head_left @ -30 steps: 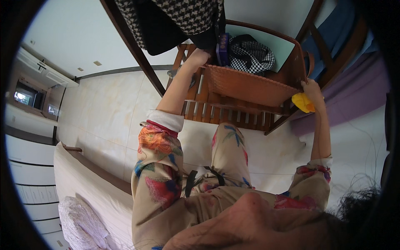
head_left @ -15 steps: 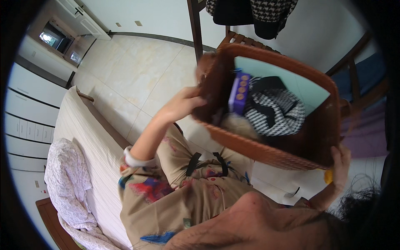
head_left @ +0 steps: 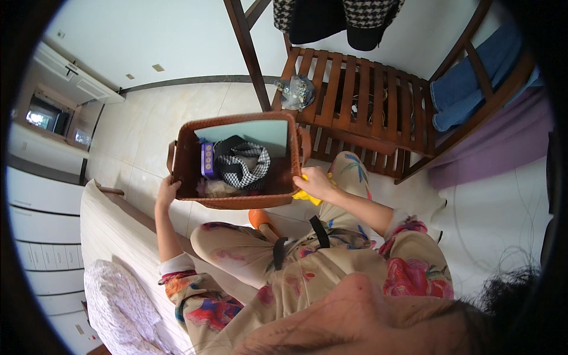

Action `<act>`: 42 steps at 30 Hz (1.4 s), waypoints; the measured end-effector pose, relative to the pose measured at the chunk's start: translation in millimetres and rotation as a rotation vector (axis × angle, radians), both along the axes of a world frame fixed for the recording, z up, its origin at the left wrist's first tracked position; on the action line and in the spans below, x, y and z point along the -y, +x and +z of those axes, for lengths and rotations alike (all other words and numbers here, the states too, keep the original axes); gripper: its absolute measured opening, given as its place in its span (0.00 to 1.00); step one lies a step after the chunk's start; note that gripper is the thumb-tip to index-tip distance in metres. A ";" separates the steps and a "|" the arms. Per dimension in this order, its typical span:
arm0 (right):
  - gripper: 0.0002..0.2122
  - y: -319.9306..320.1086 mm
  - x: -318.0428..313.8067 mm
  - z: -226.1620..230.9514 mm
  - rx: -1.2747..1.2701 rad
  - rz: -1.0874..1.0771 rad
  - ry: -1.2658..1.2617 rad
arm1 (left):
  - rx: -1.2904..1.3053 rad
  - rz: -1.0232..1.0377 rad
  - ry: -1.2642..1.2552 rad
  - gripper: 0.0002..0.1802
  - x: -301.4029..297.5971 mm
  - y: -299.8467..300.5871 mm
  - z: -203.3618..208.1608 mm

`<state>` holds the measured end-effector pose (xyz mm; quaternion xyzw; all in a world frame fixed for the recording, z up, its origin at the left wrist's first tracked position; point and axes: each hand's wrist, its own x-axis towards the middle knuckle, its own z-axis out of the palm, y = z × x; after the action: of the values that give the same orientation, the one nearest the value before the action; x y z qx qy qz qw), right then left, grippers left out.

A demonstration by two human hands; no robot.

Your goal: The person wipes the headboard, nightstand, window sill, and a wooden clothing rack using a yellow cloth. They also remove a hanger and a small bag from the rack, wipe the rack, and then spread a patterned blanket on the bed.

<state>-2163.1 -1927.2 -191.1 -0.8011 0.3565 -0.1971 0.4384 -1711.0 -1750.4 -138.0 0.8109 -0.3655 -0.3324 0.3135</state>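
Held out in front of me is a brown woven basket (head_left: 234,202). My left hand (head_left: 168,190) is closed on its near left corner. At the near right corner my right hand (head_left: 316,183) grips the rim, and a bright yellow cloth (head_left: 309,194) is bunched under that hand. Inside the basket lie a purple box (head_left: 208,160), a black-and-white houndstooth cloth (head_left: 251,171) and a flat pale green panel (head_left: 260,133) against the far wall. Something beige (head_left: 220,189) sits at the near side, its kind unclear. Handles stick out at both ends.
A dark wooden slatted rack (head_left: 370,94) stands ahead right, with a clear plastic bag of small items (head_left: 297,92) on its shelf. Blue jeans (head_left: 473,80) and a houndstooth garment (head_left: 370,18) hang there. At left is a bed (head_left: 118,219) with a crumpled quilt (head_left: 121,305).
The basket has moved left and away from the rack, levelling out in both hands. The rack's shelf and the plastic bag on it have come into sight.
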 end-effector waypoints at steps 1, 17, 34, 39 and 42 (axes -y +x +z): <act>0.17 16.5 2.5 -24.2 -0.012 -0.026 0.030 | 0.011 0.042 0.013 0.18 2.0 15.6 -28.2; 0.27 -10.9 98.3 -61.4 0.432 0.048 0.633 | 0.155 0.235 -0.030 0.20 -51.1 30.5 -275.6; 0.16 -48.9 458.5 -80.1 -0.461 -0.499 -0.557 | 0.354 -0.789 -0.507 0.21 274.2 -305.6 -33.3; 0.15 -54.2 471.9 -92.7 -0.290 -0.469 -0.772 | 0.351 -0.703 -0.637 0.15 320.2 -358.7 -76.8; 0.13 -61.4 431.6 -84.2 -0.048 -0.425 -0.485 | 0.275 -0.678 -0.598 0.13 323.5 -358.2 -99.5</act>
<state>-2224.5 -2358.8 -275.3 -0.7942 0.4689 -0.3446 0.1750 -2069.1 -2073.9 -237.4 0.5563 -0.7276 -0.1856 0.3559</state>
